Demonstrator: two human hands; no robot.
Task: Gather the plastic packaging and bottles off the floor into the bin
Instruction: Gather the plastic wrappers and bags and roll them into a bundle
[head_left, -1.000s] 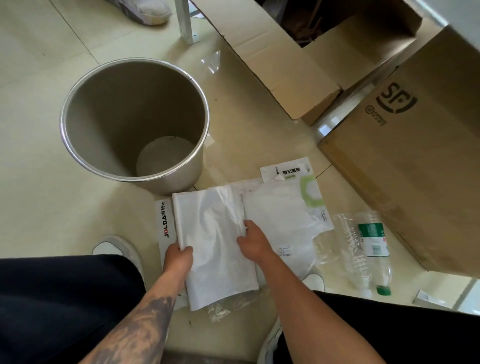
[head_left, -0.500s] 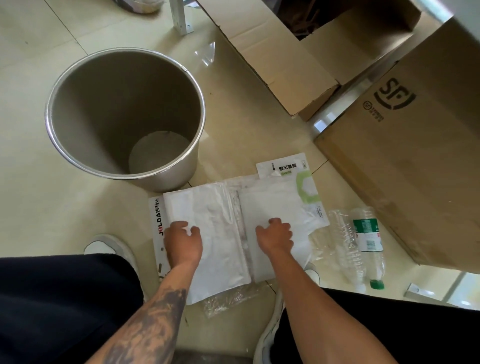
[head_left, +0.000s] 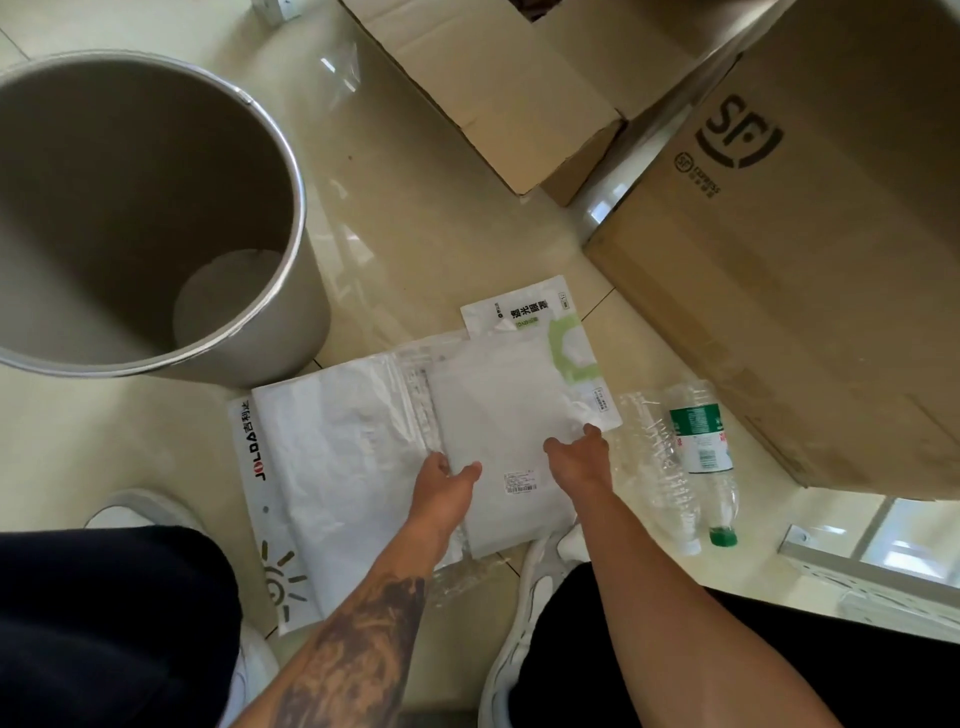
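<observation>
A round metal bin (head_left: 293, 171) stands on the floor at the left, open and with nothing inside. In front of it several flat plastic bags overlap. A white bag (head_left: 337, 457) lies on a JOLDA printed sheet (head_left: 249, 441). To its right a frosted plastic bag (head_left: 498, 410) covers a green-and-white packet (head_left: 535, 312). My left hand (head_left: 447, 483) grips the frosted bag's left edge and my right hand (head_left: 576, 452) its right edge. Right of them lie a crushed clear bottle (head_left: 654, 467) and a green-labelled bottle (head_left: 701, 447) with a green cap.
A big SF cardboard box (head_left: 805, 260) stands at the right and an open cardboard box (head_left: 493, 88) at the top. Crumpled clear film (head_left: 457, 577) pokes out under the bags. My white shoes (head_left: 535, 587) flank the pile. A metal frame (head_left: 857, 571) sits at the lower right.
My left hand left the white bag and crossed to the frosted bag's left edge. My right hand shifted to its right edge. Both were pressing flat before.
</observation>
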